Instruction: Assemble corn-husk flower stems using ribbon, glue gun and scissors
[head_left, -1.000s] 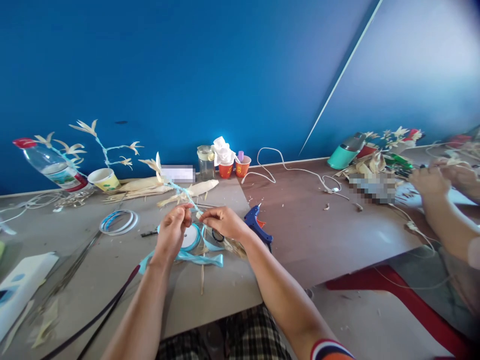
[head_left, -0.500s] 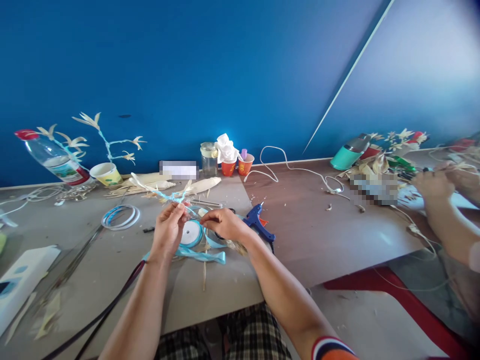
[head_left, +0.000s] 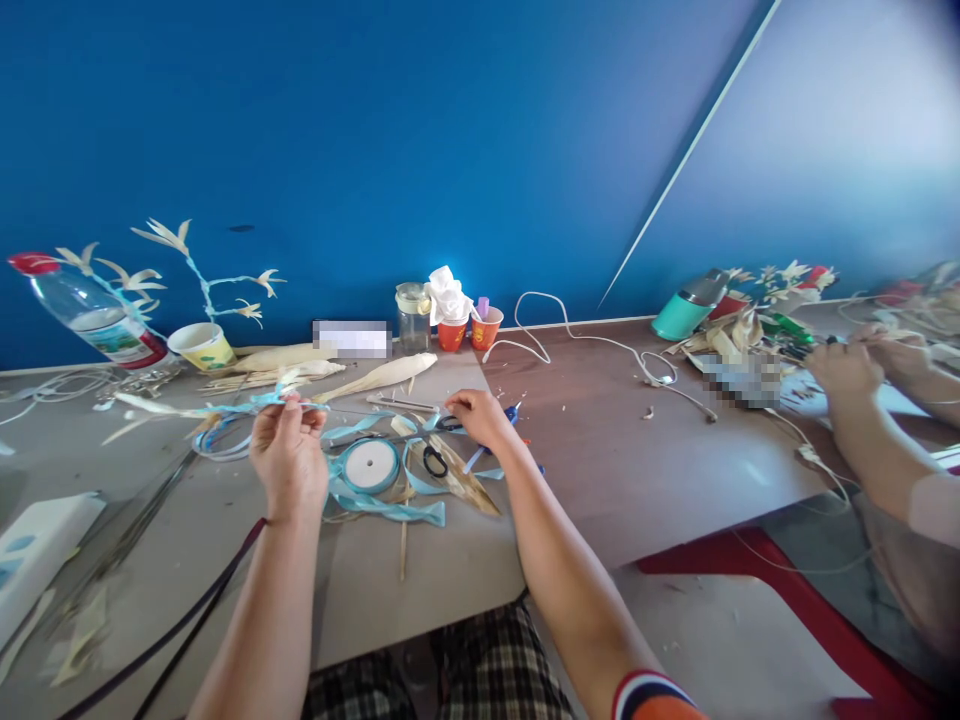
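Observation:
Between the thumb and fingers of my left hand is an artificial flower stem, wrapped in light blue ribbon, with pale dried petals pointing left. My right hand is farther right, fingers bent together over the black handles of the scissors. Whether the fingertips grip anything is hidden. Below and between the hands lies a spool of light blue ribbon, with loose ribbon lengths around it. A dried husk piece lies beside the scissors. The blue glue gun is mostly hidden behind my right hand.
Along the wall stand a tilted bottle, a yellow paper cup with a flower stem, a glass jar and red cups. A white power strip lies at left. Another person's hands work at right.
My left hand has moved left with the flower stem. My right hand has left the ribbon spool and shifted right, to the scissors and glue gun. The spool and scissors show more fully.

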